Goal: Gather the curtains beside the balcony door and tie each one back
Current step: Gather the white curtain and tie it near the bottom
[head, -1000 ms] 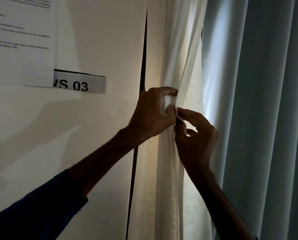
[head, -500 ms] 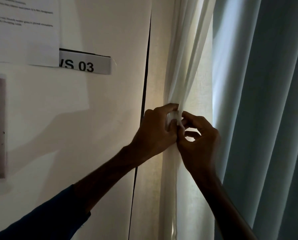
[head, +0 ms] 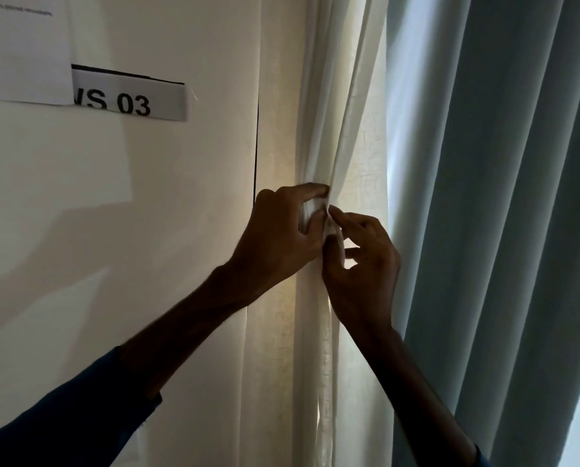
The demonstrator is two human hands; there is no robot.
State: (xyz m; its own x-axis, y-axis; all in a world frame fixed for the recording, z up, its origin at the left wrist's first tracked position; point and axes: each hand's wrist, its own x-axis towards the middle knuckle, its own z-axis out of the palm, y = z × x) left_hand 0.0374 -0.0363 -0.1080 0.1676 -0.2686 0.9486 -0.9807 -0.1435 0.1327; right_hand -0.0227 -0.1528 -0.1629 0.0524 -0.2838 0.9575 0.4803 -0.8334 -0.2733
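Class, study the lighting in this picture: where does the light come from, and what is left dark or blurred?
Head view: daylight glows through the white curtain, leaving the left hand and right hand backlit silhouettes; arm shadows fall on the wall; print on the paper is blurred.

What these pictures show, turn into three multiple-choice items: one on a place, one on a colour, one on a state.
1. Where is the 03 label?
A) on the wall, left of the sheer curtain
B) on a door handle
C) on the ceiling

2. The heavy curtain at right is:
A) red
B) blue-grey
C) black

3. At hand height the sheer curtain is:
A) spread flat
B) lying on the floor
C) bunched

1 A: the label sits on the wall left of the folds.
2 B: its pleats read blue-grey.
3 C: the left hand and right hand hold it gathered.
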